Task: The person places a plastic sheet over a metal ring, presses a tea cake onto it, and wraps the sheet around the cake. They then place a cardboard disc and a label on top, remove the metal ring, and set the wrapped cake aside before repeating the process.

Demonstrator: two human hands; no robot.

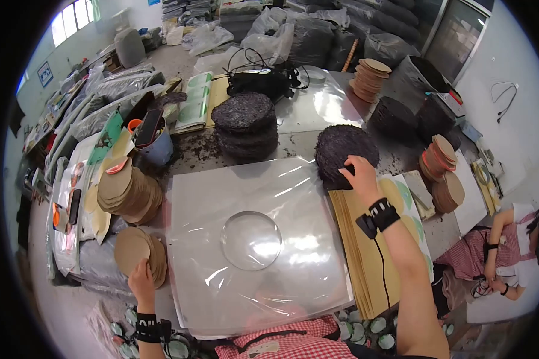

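My left hand (pixel 141 280) pinches the front edge of the top cardboard disc on a short stack of brown cardboard discs (pixel 135 248), left of the plastic. My right hand (pixel 360 175) is at the near right edge of a stack of dark, rough, seaweed-like discs (pixel 346 149), thumb and finger closed on the edge of the top disc. Between my hands lies a pile of clear plastic sheets (pixel 197 239), with a clear round ring (pixel 251 241) on it. Under my right forearm are yellowish paper bags (pixel 356 257), partly covered by the arm.
A taller cardboard stack (pixel 129 190) stands behind the left one. Another dark disc stack (pixel 245 127) sits at the back, near a blue bucket (pixel 156 146). More cardboard discs (pixel 448 194) stand at right. A seated person (pixel 491 257) is beyond the table's right side.
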